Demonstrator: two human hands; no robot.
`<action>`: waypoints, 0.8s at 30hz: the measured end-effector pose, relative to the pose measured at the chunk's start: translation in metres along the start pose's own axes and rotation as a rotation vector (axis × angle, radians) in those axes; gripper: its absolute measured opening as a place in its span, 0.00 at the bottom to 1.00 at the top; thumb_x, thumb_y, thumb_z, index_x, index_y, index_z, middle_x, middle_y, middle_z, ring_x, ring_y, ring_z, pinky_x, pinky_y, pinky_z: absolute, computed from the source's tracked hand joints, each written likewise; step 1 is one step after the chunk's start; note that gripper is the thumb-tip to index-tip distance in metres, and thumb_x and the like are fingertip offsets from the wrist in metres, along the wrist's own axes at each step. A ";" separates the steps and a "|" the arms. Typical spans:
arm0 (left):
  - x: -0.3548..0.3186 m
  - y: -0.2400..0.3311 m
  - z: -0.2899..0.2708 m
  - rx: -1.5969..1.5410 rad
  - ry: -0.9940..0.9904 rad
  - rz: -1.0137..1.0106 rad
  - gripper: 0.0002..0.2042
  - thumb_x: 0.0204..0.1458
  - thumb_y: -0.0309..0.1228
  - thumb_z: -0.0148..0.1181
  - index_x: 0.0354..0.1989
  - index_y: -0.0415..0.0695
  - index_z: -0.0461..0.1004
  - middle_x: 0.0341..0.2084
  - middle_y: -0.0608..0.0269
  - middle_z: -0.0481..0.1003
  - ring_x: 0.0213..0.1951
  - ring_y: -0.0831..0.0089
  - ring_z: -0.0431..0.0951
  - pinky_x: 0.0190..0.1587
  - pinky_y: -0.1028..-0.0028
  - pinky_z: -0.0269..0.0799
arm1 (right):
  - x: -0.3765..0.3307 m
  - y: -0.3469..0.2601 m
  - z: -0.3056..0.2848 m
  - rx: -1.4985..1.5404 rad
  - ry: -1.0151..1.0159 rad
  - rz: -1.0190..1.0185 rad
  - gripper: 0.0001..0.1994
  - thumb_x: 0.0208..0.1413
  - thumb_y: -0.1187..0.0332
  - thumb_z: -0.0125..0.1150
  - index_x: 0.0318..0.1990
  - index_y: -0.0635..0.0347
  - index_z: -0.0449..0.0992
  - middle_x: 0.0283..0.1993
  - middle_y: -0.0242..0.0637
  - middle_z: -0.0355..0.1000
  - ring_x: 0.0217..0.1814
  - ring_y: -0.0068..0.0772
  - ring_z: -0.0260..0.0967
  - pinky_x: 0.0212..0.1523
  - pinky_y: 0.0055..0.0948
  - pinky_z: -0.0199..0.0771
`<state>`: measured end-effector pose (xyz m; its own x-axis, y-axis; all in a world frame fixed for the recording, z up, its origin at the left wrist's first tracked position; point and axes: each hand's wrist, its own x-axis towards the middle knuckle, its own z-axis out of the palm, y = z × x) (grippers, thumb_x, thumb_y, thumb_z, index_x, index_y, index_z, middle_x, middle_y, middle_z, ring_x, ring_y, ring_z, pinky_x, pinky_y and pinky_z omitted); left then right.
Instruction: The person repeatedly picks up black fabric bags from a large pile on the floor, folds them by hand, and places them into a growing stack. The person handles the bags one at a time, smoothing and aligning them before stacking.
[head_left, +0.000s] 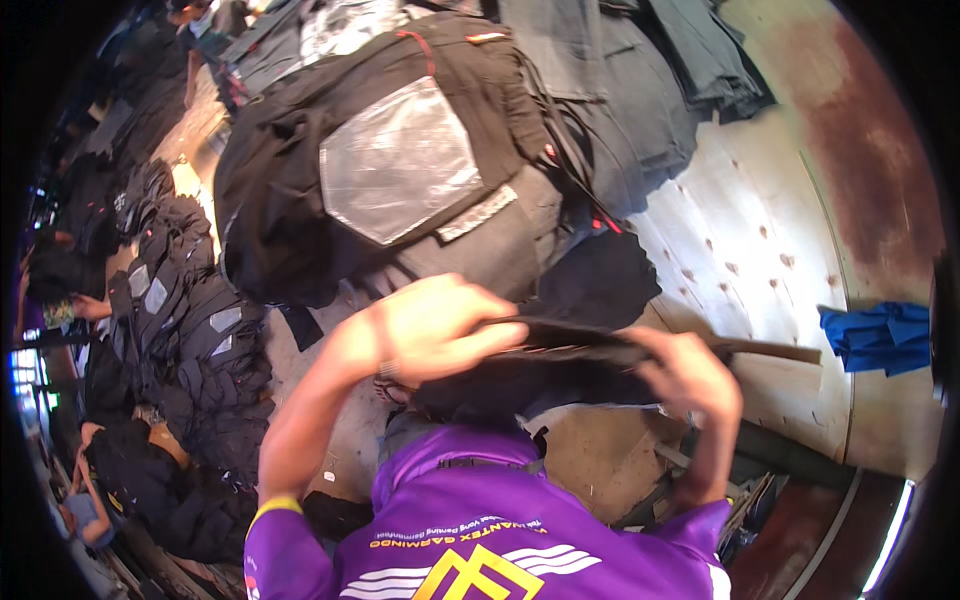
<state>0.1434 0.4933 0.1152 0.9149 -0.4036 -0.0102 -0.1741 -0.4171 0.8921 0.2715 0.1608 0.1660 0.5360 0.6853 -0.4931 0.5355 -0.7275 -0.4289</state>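
Observation:
Stretched between my two hands is a black garment [560, 372], its open edge facing up in front of my purple shirt. My left hand [440, 325] is closed on the edge at one end, thumb and fingers pinching the cloth. At the other end my right hand [690, 375] grips the same edge, slightly blurred. The lower part of the garment hangs towards me and is partly hidden. Just beyond my hands lies a large pile of black trousers [270, 180], with a shiny grey pocket-shaped piece [400, 160] on top.
Grey garments [630, 110] are stacked behind the pile. A blue cloth [875, 338] lies at the far right, on a pale wooden board [745, 260]. Heaps of dark clothing [190, 330] cover the left side, where other people [85, 510] are partly visible.

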 end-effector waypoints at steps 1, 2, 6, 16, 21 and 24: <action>0.047 0.009 0.006 0.115 -0.033 0.117 0.19 0.67 0.41 0.48 0.31 0.37 0.73 0.27 0.41 0.75 0.34 0.42 0.77 0.38 0.51 0.70 | -0.018 0.023 -0.024 0.024 0.072 0.035 0.23 0.52 0.73 0.60 0.58 0.57 0.77 0.46 0.56 0.78 0.48 0.55 0.79 0.49 0.45 0.77; 0.095 0.020 0.012 0.223 0.027 0.172 0.19 0.67 0.41 0.48 0.30 0.38 0.72 0.28 0.41 0.76 0.36 0.41 0.78 0.41 0.50 0.72 | -0.036 0.045 -0.046 -0.110 0.189 0.082 0.21 0.54 0.73 0.60 0.57 0.60 0.77 0.49 0.57 0.77 0.53 0.56 0.77 0.55 0.45 0.75; 0.260 0.074 0.007 0.291 0.166 0.216 0.20 0.63 0.44 0.53 0.54 0.45 0.78 0.44 0.42 0.81 0.49 0.44 0.80 0.54 0.53 0.76 | -0.090 0.103 -0.129 -0.405 0.525 0.457 0.23 0.59 0.76 0.59 0.63 0.65 0.72 0.62 0.56 0.72 0.65 0.55 0.69 0.67 0.42 0.66; 0.305 0.018 0.108 0.451 0.193 0.254 0.14 0.54 0.32 0.58 0.49 0.53 0.78 0.43 0.55 0.74 0.50 0.54 0.76 0.51 0.54 0.76 | -0.118 0.176 -0.061 -0.257 0.646 0.322 0.29 0.53 0.79 0.56 0.65 0.51 0.73 0.55 0.55 0.75 0.58 0.56 0.73 0.61 0.46 0.70; 0.257 -0.124 0.226 0.758 0.071 -0.074 0.20 0.49 0.34 0.63 0.53 0.51 0.75 0.54 0.57 0.71 0.57 0.56 0.71 0.55 0.55 0.72 | -0.012 0.214 0.143 -0.167 0.573 0.544 0.33 0.49 0.73 0.62 0.67 0.39 0.70 0.45 0.47 0.69 0.46 0.51 0.72 0.49 0.49 0.76; 0.187 -0.195 0.296 0.807 -0.209 -0.292 0.32 0.46 0.35 0.68 0.64 0.51 0.69 0.70 0.48 0.59 0.68 0.53 0.63 0.65 0.51 0.65 | 0.053 0.234 0.293 -0.111 0.337 0.499 0.29 0.55 0.64 0.64 0.67 0.34 0.69 0.55 0.50 0.68 0.54 0.58 0.69 0.51 0.53 0.76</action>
<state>0.2407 0.2577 -0.1948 0.8915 -0.2986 -0.3407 -0.2200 -0.9428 0.2505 0.2344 0.0166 -0.1820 0.9070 0.2487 -0.3398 0.2216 -0.9681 -0.1171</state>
